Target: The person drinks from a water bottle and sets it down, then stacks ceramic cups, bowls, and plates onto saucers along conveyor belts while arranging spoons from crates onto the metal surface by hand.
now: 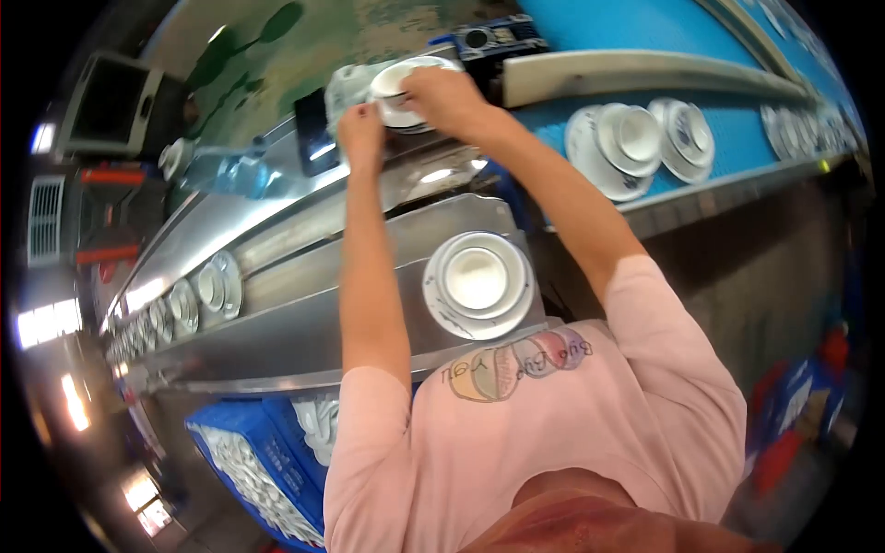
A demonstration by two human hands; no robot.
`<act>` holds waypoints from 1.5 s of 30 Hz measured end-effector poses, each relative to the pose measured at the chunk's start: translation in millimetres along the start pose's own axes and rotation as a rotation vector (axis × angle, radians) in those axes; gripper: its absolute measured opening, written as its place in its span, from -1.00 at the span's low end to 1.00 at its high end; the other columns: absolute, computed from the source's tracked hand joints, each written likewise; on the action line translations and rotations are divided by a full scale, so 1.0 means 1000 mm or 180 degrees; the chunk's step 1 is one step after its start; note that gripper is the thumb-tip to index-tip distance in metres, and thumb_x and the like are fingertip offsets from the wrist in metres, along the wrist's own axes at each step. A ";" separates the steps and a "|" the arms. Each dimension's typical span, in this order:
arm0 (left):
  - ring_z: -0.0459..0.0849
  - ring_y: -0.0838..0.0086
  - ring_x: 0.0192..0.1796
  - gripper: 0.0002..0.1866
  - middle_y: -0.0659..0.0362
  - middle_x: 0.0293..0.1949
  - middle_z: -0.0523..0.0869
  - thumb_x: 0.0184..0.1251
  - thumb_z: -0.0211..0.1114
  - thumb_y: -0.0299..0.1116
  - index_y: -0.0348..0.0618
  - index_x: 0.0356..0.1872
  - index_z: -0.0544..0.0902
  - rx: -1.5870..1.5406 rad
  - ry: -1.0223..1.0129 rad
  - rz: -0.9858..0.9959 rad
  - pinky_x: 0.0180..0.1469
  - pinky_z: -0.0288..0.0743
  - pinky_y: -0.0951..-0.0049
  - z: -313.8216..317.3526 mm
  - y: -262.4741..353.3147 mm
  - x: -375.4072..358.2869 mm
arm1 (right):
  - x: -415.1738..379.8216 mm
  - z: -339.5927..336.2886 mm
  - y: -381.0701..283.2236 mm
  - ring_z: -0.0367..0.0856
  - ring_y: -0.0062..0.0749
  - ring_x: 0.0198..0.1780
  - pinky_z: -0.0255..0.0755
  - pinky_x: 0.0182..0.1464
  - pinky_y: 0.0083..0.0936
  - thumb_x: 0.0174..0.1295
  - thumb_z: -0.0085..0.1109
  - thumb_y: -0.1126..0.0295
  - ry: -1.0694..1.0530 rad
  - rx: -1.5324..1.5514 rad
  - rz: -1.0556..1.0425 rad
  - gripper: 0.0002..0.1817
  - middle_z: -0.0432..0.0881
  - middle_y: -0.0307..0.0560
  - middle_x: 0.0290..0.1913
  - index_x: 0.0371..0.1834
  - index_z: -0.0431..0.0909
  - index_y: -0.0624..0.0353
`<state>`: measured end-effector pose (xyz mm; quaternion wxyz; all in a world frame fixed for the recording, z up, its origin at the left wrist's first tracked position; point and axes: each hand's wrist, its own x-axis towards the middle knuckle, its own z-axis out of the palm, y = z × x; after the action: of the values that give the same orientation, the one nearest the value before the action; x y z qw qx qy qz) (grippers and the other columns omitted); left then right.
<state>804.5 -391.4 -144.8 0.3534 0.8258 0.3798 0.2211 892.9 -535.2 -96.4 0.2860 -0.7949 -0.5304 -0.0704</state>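
Both arms reach forward over the metal conveyor. My right hand [447,100] grips the rim of a white bowl [392,77] that sits on a plate [406,120] at the far side. Just left of it my left hand [360,136] is closed, fingertips together, by some crumpled clear plastic [347,88]; what it pinches, if anything, cannot be made out. Close to my body, a stack of a white bowl [477,279] on a blue-patterned plate [446,318] rests on the metal ledge, touched by neither hand.
Stacked dish sets [212,286] line the conveyor to the left. More sets [636,138] stand on the blue belt [731,124] at right. A dark tablet-like object [316,134] and a clear bottle [235,173] lie beyond. A blue crate [263,470] of white pieces is below left.
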 end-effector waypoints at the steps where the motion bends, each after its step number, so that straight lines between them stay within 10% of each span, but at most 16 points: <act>1: 0.62 0.29 -0.44 -0.68 0.01 -0.53 0.65 0.17 0.08 -0.24 -0.35 -0.40 0.63 -0.0246 -0.0203 -0.0191 -0.31 0.45 0.33 -0.001 0.001 0.001 | -0.001 0.016 0.010 0.56 -0.10 -0.19 0.44 -0.17 -0.25 0.02 0.18 0.33 -0.0101 -0.0304 -0.0032 -0.86 0.59 -0.03 -0.30 -0.43 0.56 0.16; 2: 0.59 0.36 -0.47 -0.67 0.06 -0.56 0.63 0.20 0.07 -0.23 -0.35 -0.41 0.62 -0.0482 -0.0402 -0.0386 -0.35 0.44 0.37 -0.003 0.002 0.000 | -0.006 -0.005 0.001 0.55 -0.10 -0.14 0.43 -0.11 -0.25 0.03 0.15 0.38 -0.0567 -0.0646 0.0078 -0.85 0.59 -0.01 -0.24 -0.35 0.54 0.18; 6: 0.55 0.50 -0.42 -0.62 0.18 -0.44 0.63 0.25 0.09 -0.11 -0.28 -0.22 0.59 -0.1238 0.0153 -0.0298 -0.32 0.42 0.48 -0.020 0.007 -0.045 | -0.066 -0.053 0.048 0.52 -0.08 -0.07 0.42 -0.04 -0.31 0.02 0.09 0.52 0.1068 0.1009 -0.0304 -0.69 0.56 0.03 -0.12 -0.10 0.51 0.17; 10: 0.59 0.48 -0.22 -0.58 0.12 -0.23 0.64 0.26 0.14 -0.11 -0.23 -0.02 0.53 -0.1234 -0.1726 -0.0518 -0.10 0.42 0.52 -0.063 -0.002 -0.131 | -0.146 -0.150 0.118 0.51 -0.13 0.01 0.34 0.10 -0.40 -0.02 0.01 0.57 0.0172 0.0022 0.0357 -0.55 0.54 0.06 -0.02 0.04 0.46 0.15; 13: 0.41 0.21 0.18 -0.36 -0.07 0.12 0.44 0.08 0.31 -0.17 -0.34 0.14 0.37 -0.0269 -0.2429 0.0666 0.22 0.25 0.33 -0.064 0.013 -0.203 | -0.156 -0.151 0.110 0.46 -0.02 0.06 0.28 0.14 -0.35 -0.04 0.05 0.46 -0.0954 0.0334 0.1439 -0.49 0.50 0.11 0.04 0.09 0.41 0.19; 21: 0.45 -0.01 0.06 -0.49 -0.16 0.00 0.49 0.00 0.17 -0.41 -0.26 0.07 0.43 -0.0105 -0.2036 0.0502 0.10 0.33 0.21 -0.079 -0.021 -0.234 | -0.150 -0.116 0.089 0.52 -0.40 -0.06 0.35 0.02 -0.51 -0.02 0.07 0.43 -0.0995 0.1249 0.1426 -0.53 0.59 -0.08 -0.11 0.05 0.44 0.29; 33: 0.58 -0.08 -0.17 -0.69 -0.21 -0.32 0.63 -0.05 0.09 -0.36 -0.39 -0.32 0.57 0.0241 0.0554 -0.0574 -0.08 0.45 0.14 -0.233 -0.176 -0.144 | -0.068 0.035 -0.050 0.51 -0.45 -0.19 0.40 -0.12 -0.57 0.02 0.08 0.46 -0.1294 0.2027 0.0809 -0.48 0.56 -0.08 -0.13 0.15 0.37 0.27; 36: 0.64 0.06 -0.22 -0.66 -0.16 -0.33 0.65 -0.09 0.19 -0.34 -0.40 -0.29 0.59 0.0074 0.0784 -0.1297 -0.14 0.48 0.19 -0.245 -0.227 -0.109 | -0.076 0.013 -0.086 0.49 -0.48 -0.25 0.39 -0.18 -0.56 0.15 0.13 0.34 -0.1382 0.2797 0.1709 -0.49 0.54 -0.06 -0.12 0.19 0.33 0.22; 40: 0.53 0.49 -0.27 -0.65 0.17 -0.31 0.61 0.09 0.11 -0.34 -0.34 -0.12 0.56 -0.1028 0.0493 -0.1478 -0.23 0.38 0.46 -0.247 -0.245 -0.124 | -0.109 -0.045 -0.044 0.54 -0.36 -0.17 0.40 -0.14 -0.54 0.16 0.13 0.35 0.0007 0.0939 0.0928 -0.62 0.55 -0.01 -0.12 0.05 0.45 0.19; 45: 0.54 0.24 0.03 -0.61 -0.04 -0.01 0.59 0.24 0.13 -0.27 -0.34 0.01 0.52 0.0473 0.1861 -0.0867 0.11 0.36 0.35 -0.286 -0.204 -0.215 | -0.157 -0.160 0.066 0.45 0.00 0.05 0.33 0.08 -0.25 0.01 0.05 0.54 0.0669 -0.1103 0.0924 -0.58 0.52 0.13 -0.02 0.02 0.46 0.19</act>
<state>395.9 -346.7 -132.4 0.1945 0.6925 0.5872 0.3712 914.8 -764.6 -54.6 0.2062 -0.8882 -0.3581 -0.2009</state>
